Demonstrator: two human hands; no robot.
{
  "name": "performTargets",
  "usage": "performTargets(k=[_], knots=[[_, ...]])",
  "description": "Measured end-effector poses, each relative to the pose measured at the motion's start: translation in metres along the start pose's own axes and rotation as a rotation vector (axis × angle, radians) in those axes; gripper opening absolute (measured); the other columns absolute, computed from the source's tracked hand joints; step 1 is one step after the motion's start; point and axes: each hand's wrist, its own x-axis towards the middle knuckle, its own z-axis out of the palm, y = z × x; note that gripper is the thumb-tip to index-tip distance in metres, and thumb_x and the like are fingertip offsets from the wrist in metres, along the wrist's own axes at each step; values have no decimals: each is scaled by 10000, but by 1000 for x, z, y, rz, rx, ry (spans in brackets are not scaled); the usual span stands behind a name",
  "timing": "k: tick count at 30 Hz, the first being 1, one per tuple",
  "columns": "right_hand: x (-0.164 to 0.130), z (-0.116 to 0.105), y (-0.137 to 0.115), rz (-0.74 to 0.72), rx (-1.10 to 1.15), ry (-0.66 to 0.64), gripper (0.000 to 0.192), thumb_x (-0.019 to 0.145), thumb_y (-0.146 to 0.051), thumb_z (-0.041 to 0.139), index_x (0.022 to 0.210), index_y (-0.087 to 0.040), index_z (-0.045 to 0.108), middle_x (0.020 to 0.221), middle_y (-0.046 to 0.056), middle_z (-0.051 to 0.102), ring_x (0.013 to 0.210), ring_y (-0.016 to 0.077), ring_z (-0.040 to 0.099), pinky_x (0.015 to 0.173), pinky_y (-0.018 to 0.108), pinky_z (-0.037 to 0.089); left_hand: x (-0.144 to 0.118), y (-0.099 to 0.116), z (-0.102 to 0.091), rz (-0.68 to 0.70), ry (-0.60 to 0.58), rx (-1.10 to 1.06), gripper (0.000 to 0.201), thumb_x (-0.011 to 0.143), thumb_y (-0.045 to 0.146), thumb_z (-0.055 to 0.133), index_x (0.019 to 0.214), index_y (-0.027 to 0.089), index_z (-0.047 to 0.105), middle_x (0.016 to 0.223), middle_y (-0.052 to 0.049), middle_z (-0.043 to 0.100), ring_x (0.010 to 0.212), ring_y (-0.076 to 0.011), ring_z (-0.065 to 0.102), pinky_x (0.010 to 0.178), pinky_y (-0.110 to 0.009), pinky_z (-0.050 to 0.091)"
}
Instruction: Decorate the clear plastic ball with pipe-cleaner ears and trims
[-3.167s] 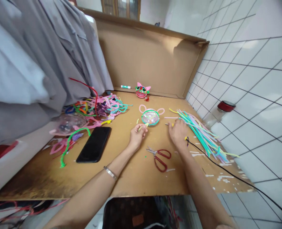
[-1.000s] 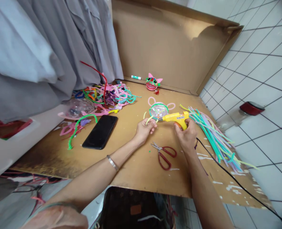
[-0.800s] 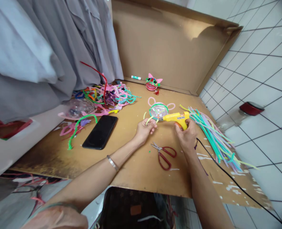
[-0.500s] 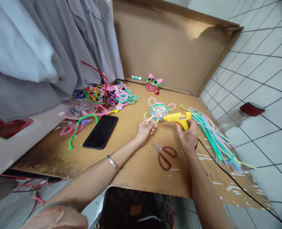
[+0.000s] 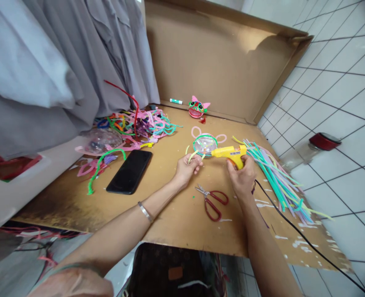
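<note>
My left hand [image 5: 187, 168] pinches a bent yellow pipe cleaner [image 5: 192, 156] between thumb and fingers. My right hand [image 5: 243, 171] is wrapped round the grip of a yellow glue gun [image 5: 228, 152], whose nozzle points left at the pipe cleaner's end. Whether the tip touches it I cannot tell. Just behind lies a clear round piece with a green rim [image 5: 205, 143] and two pink loops like ears. Red-handled scissors [image 5: 211, 201] rest partly open on the table between my forearms.
A black phone [image 5: 129, 171] lies left, near a tangled heap of coloured pipe cleaners [image 5: 151, 123]. Straight pipe cleaners [image 5: 275, 177] form a bundle at right, beside the glue gun's black cord [image 5: 296, 231]. A finished cat-like face [image 5: 197, 107] and a glue stick [image 5: 176, 101] stand by the cardboard wall [image 5: 213, 62].
Both hands hold almost the same pose. The glue gun's nozzle looks very slightly farther from the left fingers; the whole view has shifted a little.
</note>
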Motion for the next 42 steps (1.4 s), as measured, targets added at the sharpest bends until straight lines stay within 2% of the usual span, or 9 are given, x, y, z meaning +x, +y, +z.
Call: performTargets(k=[5,11,18,25,35,42], knots=[[-1,3,4,-27,3,-21,334,798,-469,584,987,-196,546,904,78,666,805,224,641,710,331,503,0,0,-1,16,-12,-3,307,626,386,741,713,157,556,596,29,600,442,-37,420,412,-171,304],[0,0,3,19,-16,-12,344,797,-482,586,984,-196,545,879,71,660,719,209,621,665,324,492,0,0,0,16,-7,-11,317,615,388,751,714,156,558,590,32,596,434,-37,414,403,-172,293],[-1,1,1,-34,13,-25,332,800,-477,583,975,-198,542,884,78,663,792,225,638,697,332,506,0,0,0,18,-8,-11,340,609,412,756,714,159,556,595,26,606,434,-38,419,403,-174,299],[-1,0,0,35,-2,-4,340,794,-477,584,978,-195,536,877,69,646,713,204,614,665,324,491,0,0,0,12,-7,-10,330,608,396,758,719,153,564,586,32,603,432,-35,415,400,-169,301],[0,0,0,-5,-6,-31,315,799,-466,574,973,-207,534,891,75,650,795,228,631,719,345,504,0,0,0,20,-1,2,352,610,427,759,721,161,557,600,28,601,440,-39,417,409,-174,300],[0,-2,-2,21,19,-39,331,787,-466,591,978,-204,526,888,73,645,748,214,618,707,345,504,0,0,-1,23,-9,6,358,617,434,759,722,160,553,603,29,603,438,-37,412,406,-172,303]])
